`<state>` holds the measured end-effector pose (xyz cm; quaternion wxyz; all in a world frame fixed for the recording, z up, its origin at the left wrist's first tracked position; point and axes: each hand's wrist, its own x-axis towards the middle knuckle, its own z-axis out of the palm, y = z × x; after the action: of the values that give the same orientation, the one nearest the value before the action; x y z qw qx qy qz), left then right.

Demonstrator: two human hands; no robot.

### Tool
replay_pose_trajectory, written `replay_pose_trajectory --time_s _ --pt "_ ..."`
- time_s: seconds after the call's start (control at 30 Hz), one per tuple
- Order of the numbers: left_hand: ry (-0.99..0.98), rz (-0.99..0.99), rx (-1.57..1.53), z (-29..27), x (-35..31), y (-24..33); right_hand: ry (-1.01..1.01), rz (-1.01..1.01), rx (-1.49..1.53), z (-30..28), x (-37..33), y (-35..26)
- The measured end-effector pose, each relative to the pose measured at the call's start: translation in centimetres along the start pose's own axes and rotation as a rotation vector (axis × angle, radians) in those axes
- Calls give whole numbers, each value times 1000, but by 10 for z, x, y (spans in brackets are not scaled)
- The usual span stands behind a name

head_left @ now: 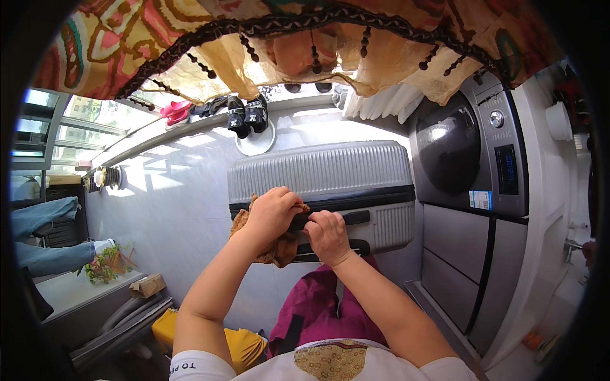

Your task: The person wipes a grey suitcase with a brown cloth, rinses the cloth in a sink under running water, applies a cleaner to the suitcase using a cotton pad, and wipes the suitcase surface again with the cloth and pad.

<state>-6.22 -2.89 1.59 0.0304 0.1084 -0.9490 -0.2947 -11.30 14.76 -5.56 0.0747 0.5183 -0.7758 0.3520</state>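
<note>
A silver ribbed suitcase (318, 170) lies on its side in front of me, a black zip band running along its middle. My left hand (274, 213) is closed on a brown cloth (279, 251), which hangs over the near left corner of the case. Beside it, my right hand (327, 236) has its fingers curled at the black handle (356, 217) on the near side. What those fingers pinch, if anything, is hidden. A second black handle (362, 246) shows lower on the case.
A grey washing machine (448, 149) stands to the right above grey cabinets (454, 244). Black shoes (248, 117) rest on a round white stool (257, 141) beyond the case. A patterned curtain (152, 38) hangs across the top. At left are a plant (109, 265) and a cardboard box (147, 286).
</note>
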Motion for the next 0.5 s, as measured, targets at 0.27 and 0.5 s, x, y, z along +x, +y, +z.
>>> replay_pose_trajectory --time_s 0.27,0.5 --pt "-566 -187 624 -37 -14 -26 -23 5 30 0 2 2" --pt "-113 -9 84 -4 -8 -14 -2 -1 8 -4 7 1"
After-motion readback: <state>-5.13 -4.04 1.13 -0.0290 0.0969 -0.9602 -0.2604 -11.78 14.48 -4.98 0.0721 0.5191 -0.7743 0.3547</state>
